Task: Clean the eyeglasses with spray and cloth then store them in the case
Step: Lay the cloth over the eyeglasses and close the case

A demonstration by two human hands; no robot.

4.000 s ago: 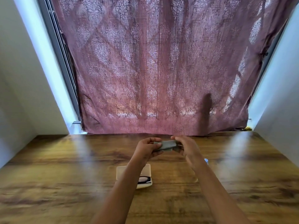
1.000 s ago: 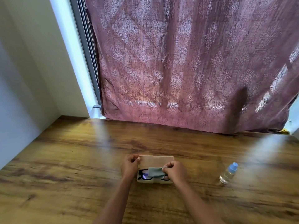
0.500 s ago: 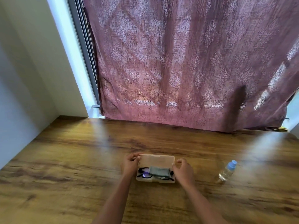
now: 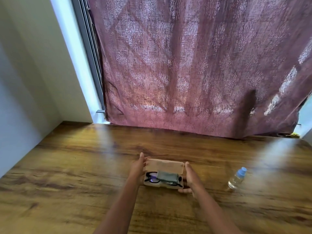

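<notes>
Flanking the open case (image 4: 164, 167), your hands sit at its two short ends. Your left hand (image 4: 137, 168) has its fingers straight and together against the left end, beside the raised lid. Your right hand (image 4: 190, 178) lies flat-fingered against the right end, thumb low by the front corner. Neither hand curls round anything.

The glasses (image 4: 151, 177) lie in the lower half of the case, with the folded grey cloth (image 4: 167, 176) across their middle.

The case looks stiff and light, so a push from one side alone would probably slide it. Take the lid by both ends and fold it down evenly. The cloth is soft and should squash, but the glasses beneath are fragile, so check that nothing overhangs the rim before you press.

The table (image 4: 67, 174) is glossy wood grain and likely slick. The spray bottle (image 4: 237, 178) stands well apart to your right. Behind the table hangs a mauve patterned curtain (image 4: 194, 65), with a pale wall (image 4: 25, 81) on the left.
</notes>
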